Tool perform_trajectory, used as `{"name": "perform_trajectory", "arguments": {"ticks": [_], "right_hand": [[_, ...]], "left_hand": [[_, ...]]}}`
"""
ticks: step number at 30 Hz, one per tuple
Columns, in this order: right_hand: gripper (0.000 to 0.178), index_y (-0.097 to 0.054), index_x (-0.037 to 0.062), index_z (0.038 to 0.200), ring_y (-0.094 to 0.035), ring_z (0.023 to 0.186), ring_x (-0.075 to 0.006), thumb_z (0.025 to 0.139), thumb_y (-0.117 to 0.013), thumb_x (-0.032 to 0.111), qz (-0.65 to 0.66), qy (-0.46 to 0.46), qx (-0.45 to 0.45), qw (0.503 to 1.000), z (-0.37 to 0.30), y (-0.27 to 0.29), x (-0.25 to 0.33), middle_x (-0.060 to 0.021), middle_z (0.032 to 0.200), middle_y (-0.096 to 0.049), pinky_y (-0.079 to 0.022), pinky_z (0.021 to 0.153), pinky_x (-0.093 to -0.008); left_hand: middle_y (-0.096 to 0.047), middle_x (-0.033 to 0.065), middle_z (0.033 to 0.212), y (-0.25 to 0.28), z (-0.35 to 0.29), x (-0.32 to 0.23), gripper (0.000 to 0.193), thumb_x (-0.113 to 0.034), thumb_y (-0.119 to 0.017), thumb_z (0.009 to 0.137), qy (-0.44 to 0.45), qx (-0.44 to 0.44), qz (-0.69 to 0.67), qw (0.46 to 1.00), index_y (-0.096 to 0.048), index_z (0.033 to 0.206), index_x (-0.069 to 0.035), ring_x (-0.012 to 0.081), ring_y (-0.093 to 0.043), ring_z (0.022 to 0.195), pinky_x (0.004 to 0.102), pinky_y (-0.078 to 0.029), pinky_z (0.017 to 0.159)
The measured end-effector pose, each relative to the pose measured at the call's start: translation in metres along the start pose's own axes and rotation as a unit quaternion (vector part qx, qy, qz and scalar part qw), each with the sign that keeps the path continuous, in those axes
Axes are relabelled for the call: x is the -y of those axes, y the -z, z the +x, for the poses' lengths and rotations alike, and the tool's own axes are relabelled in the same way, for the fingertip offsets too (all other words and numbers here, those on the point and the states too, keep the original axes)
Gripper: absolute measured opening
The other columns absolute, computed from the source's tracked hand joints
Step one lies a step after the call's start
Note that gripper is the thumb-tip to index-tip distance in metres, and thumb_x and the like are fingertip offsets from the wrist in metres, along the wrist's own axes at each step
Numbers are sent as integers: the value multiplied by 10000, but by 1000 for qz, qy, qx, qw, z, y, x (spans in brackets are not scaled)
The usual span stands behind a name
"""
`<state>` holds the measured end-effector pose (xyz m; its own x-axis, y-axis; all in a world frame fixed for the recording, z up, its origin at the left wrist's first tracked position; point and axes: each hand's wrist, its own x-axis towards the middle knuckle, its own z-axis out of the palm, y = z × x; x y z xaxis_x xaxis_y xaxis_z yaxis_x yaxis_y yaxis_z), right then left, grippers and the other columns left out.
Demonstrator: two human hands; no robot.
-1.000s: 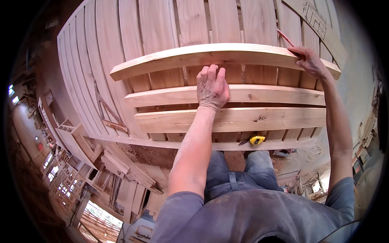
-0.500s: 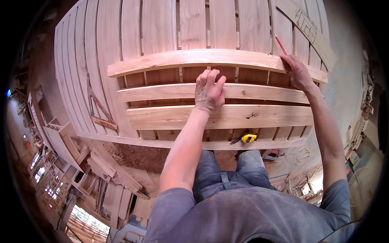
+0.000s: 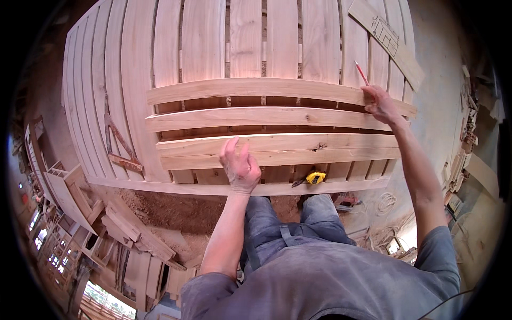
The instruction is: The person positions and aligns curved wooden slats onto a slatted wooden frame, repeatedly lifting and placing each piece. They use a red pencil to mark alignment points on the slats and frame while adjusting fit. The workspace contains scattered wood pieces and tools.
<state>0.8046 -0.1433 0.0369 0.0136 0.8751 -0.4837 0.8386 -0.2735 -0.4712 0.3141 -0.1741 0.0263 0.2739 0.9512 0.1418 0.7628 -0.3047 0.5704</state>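
My right hand [image 3: 382, 105] is closed round a red pencil [image 3: 361, 73], its point up and away from me. That hand rests at the right part of the farthest loose wooden plank [image 3: 256, 88]. A middle plank [image 3: 229, 117] lies parallel to it, with a narrow gap between. Closer to me, two planks [image 3: 288, 149] lie side by side, edges touching. My left hand [image 3: 241, 166] is over the left part of this near pair, fingers apart and slightly bent, holding nothing. Whether its fingertips touch the wood, I cannot tell.
Beneath the planks is a large slatted wooden panel [image 3: 136, 64]. A wooden set square [image 3: 122, 144] lies left, a yellow tape measure [image 3: 315, 177] near the front edge. A board with a pencil drawing [image 3: 386, 40] lies far right. Lumber [image 3: 125, 226] is stacked at lower left.
My left hand has come back from beside the far plank to the near pair. The far plank now sits closer to the middle one. My right hand still holds the pencil.
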Motion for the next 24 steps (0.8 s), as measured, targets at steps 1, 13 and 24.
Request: {"name": "perform_trajectory", "arguments": {"ticks": [1,13,24], "right_hand": [[595,-629,37,1304,-603,1198,-355,717,-681,-46,-15,-8,-13,1000,3,-6,4,-152,1239,-641,-492,1061,-396],[580,-563,31,1349,-609,1030,-380,781,-562,-88,-53,99,11,994,23,-32,49,-175,1024,-642,-506,923,-468],[533,-601,33,1371,-670,912,-274,848,-570,-64,142,58,39,987,20,-57,49,-144,1054,-701,-547,853,-378]], "left_hand": [[-554,174,1356,-1,11,-6,442,80,-650,738,-2,0,-10,1000,-656,1163,-39,391,-470,1303,504,-370,1104],[-583,158,1279,-41,63,-55,450,80,-647,746,-65,26,-73,995,-641,1179,-44,374,-553,1199,492,-444,1010],[-552,188,1391,-40,93,-65,985,-28,-664,889,610,-80,-329,717,-5,1621,8,304,-592,1203,412,-433,1090]]}}
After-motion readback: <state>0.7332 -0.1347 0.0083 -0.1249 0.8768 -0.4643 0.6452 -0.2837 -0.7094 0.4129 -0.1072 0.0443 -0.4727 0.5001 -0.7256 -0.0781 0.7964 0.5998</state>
